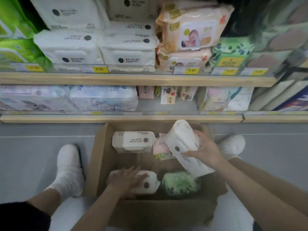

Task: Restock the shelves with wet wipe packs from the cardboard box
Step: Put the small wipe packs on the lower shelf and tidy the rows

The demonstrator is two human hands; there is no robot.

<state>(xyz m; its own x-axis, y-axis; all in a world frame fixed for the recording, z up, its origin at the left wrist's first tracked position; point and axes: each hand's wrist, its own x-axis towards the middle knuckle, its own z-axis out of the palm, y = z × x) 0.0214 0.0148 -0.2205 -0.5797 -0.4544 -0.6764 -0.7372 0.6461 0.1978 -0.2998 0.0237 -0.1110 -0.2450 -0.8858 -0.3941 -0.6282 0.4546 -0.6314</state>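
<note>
Two feet in white socks rest on the grey floor (30,155), one sock (69,170) at 8 o'clock and the other sock (232,146) at 4 o'clock. Yellow price tags line the shelf edges, with one tag (99,69) at 11 o'clock and another tag (191,70) at 1 o'clock, both reading 9.90. At 3 o'clock, large flat boards or boxes (281,95) lean at the right of the lower tier. A dark garment (21,215) fills the corner at 7 o'clock.
</note>
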